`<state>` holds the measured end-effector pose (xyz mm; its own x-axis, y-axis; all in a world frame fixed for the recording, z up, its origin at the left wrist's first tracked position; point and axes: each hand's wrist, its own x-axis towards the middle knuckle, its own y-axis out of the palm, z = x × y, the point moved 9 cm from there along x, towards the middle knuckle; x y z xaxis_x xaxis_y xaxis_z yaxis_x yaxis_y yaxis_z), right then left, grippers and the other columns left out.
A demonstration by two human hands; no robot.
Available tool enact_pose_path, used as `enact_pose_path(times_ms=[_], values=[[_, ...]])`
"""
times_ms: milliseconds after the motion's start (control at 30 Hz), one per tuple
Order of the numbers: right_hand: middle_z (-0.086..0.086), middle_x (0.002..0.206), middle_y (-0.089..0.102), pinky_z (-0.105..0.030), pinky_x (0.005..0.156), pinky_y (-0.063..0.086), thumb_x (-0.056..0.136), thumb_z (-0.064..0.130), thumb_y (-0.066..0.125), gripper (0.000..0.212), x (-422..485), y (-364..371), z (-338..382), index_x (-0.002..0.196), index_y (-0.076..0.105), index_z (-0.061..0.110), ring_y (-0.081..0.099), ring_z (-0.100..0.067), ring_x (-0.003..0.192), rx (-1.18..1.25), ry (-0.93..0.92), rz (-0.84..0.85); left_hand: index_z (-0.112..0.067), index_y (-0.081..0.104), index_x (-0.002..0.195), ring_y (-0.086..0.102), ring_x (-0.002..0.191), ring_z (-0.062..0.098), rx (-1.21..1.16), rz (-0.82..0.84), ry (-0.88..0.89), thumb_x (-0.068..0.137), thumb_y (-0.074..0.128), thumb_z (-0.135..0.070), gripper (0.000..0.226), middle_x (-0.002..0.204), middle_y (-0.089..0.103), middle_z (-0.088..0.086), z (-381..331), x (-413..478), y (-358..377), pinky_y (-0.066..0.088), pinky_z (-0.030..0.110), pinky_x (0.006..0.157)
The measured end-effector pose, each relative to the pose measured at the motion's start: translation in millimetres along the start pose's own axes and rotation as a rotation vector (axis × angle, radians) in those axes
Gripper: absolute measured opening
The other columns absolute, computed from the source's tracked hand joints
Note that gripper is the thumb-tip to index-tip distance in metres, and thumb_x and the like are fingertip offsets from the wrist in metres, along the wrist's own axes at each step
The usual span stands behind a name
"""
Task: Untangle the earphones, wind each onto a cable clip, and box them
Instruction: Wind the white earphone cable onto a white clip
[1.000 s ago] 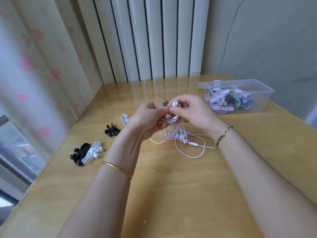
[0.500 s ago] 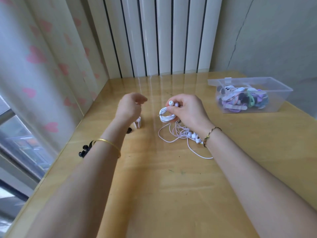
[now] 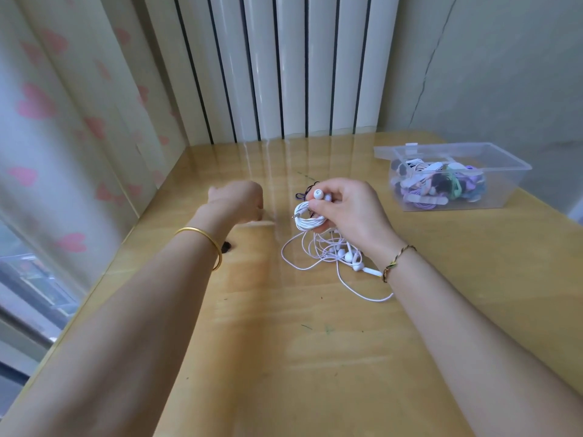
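Right hand [image 3: 353,209] grips coiled white earphone cable [image 3: 310,219], earbud and plug protruding, left of clear plastic box [image 3: 508,187], above tangled white earphones [image 3: 334,252]. Left hand [image 3: 236,200], farther left, has dropped to the tabletop [image 3: 284,342]; its grip cannot be determined.

Coiled white earphones [image 3: 309,220] in right hand [image 3: 353,212] above tangled pile [image 3: 334,253]; left hand [image 3: 239,200] apart, clear box [image 3: 508,192] rightward.

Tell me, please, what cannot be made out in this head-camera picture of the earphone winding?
1. Head view: fingers of the left hand are hidden behind the hand itself; what they hold is unclear.
2. Small black object: mostly covered by the left wrist.
3. Contents of the clear plastic box: too small and jumbled to count.
4. White coiled earphone cable: fingers of the right hand hide any clip.
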<state>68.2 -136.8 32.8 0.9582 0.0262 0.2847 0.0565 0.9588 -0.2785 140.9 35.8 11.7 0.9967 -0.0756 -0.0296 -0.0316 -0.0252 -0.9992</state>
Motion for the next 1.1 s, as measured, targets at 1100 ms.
enact_pose_path(times_ms=[1100], values=[[-0.009,0.064,0.066,-0.016,0.047,0.051,0.093,-0.004,0.047,0.014,-11.2,-88.3,-58.6,0.086,0.058,0.001,0.066,-0.013,0.054,1.127,0.403,-0.115,-0.021,0.048,0.083,0.063,0.064,0.014,-0.943,-0.179,0.507,0.085,0.068,-0.016,0.020,0.084,0.053,-0.003,-174.7,-63.7,-33.2,0.052,0.021,0.054]])
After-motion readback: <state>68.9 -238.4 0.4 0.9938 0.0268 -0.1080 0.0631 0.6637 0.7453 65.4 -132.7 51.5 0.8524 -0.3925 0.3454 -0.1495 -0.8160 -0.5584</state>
